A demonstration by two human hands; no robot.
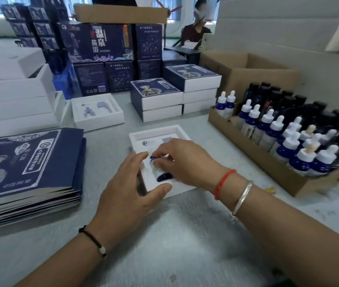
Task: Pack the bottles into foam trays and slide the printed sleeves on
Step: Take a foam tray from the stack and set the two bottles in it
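Blue dropper bottle lies flat in foam tray, long axis near-far, base toward viewer. Right hand fingers pinch its neck. Left hand fingers spread, relaxed, thumb on tray's near edge.

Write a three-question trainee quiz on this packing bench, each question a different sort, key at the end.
1. True or false: the right hand is putting a blue bottle into the foam tray.
2. Where does the stack of printed sleeves lie relative to that tray? A) to its left B) to its right C) on top of it
3. Fill in: the upright dropper bottles waiting to be packed stand in a ____ box.

Key: 1 true; 2 A; 3 cardboard. Note that the left hand steadies the tray's near edge, thumb on its front corner, fingers straight rather than in a grip.
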